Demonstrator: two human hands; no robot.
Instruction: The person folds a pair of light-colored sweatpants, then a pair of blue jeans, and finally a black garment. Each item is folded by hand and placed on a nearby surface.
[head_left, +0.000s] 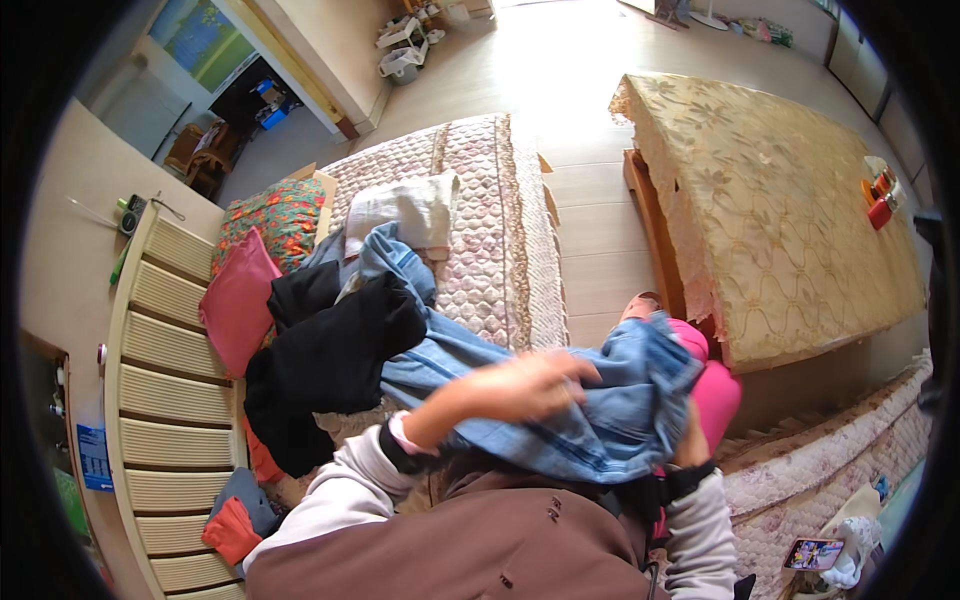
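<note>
Blue denim jeans (600, 420) lie across my lap, one part reaching left onto the quilted cover. My left hand (521, 386) is blurred over the middle of the jeans, fingers partly spread; whether it touches the denim is unclear. At the waist end, my right hand (691, 439) grips the edge of the jeans, its fingers largely hidden by the cloth. Black garments (337, 349) lie over the jeans' far-left part. Beyond them a folded white cloth (401, 214) rests on the quilted cover (480, 300).
A pink cushion (241, 300) and a floral pillow (277, 217) lean near the slatted headboard (176, 420). Orange cloth (232, 529) lies by it. At right stands a table with a yellow patterned cloth (795, 225). A phone (814, 554) lies lower right.
</note>
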